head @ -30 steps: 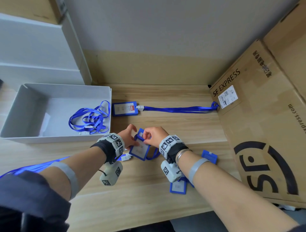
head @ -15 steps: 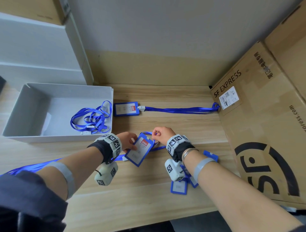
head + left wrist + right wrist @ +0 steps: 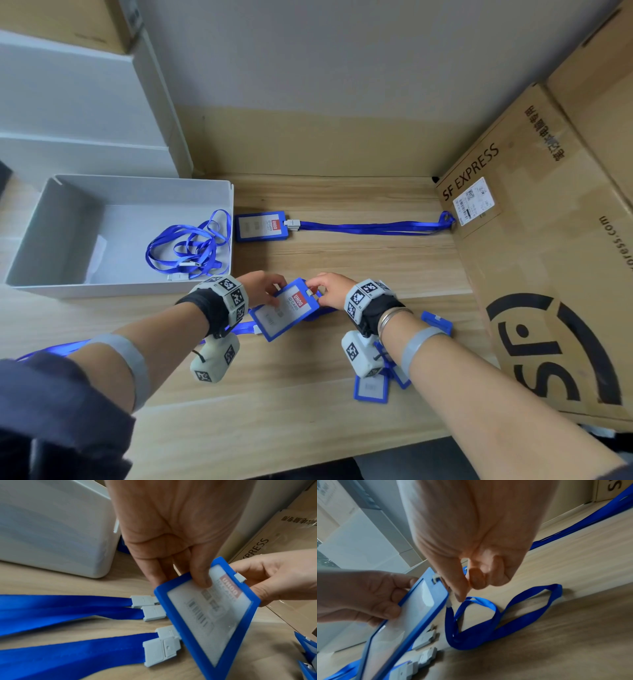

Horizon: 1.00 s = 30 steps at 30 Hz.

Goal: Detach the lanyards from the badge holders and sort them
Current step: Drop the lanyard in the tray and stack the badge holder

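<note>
Lanyard point(image 3: 489, 627) loops behind held badge holder point(image 3: 286, 308) (hidden overhead).

Dark sleeve point(image 3: 51, 411), grey armbands point(image 3: 416, 346), marker-tagged wrist cameras point(image 3: 364, 354)

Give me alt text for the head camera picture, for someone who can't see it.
Two hands hold a blue badge holder over a wooden table: left hand gripping one side, right hand pinching its top clip. Loose blue lanyards lie in a grey bin at left.
</note>
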Motion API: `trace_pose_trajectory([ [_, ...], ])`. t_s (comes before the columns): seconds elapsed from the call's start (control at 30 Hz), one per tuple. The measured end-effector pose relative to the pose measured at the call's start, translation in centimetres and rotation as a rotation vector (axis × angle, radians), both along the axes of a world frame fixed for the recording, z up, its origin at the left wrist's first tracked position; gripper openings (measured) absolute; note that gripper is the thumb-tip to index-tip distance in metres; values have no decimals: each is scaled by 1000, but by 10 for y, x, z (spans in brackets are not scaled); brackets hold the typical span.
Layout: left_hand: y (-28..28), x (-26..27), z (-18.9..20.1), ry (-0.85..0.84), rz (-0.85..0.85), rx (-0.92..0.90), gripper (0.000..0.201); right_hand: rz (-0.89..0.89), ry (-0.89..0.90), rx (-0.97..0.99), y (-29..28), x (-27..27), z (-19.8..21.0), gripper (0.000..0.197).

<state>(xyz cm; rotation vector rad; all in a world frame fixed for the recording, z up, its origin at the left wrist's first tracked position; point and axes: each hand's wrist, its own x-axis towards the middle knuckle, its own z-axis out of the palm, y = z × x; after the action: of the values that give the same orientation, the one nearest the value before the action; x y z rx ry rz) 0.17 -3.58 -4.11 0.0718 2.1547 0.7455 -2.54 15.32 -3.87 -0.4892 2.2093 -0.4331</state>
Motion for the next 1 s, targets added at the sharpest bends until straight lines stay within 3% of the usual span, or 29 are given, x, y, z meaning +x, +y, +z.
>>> trace_pose_trajectory([
  [0.33,3,0,0,2,-22,-64,32,-72,-84,40,11,-6,4,21],
  [0.63,20,-5,-6,75,-18,-28,20,-261,-134,-116,1,-1,10,19],
  [1.0,22,-12,-1,67,-31,21,23,-292,-149,-184,0,-4,13,14],
])
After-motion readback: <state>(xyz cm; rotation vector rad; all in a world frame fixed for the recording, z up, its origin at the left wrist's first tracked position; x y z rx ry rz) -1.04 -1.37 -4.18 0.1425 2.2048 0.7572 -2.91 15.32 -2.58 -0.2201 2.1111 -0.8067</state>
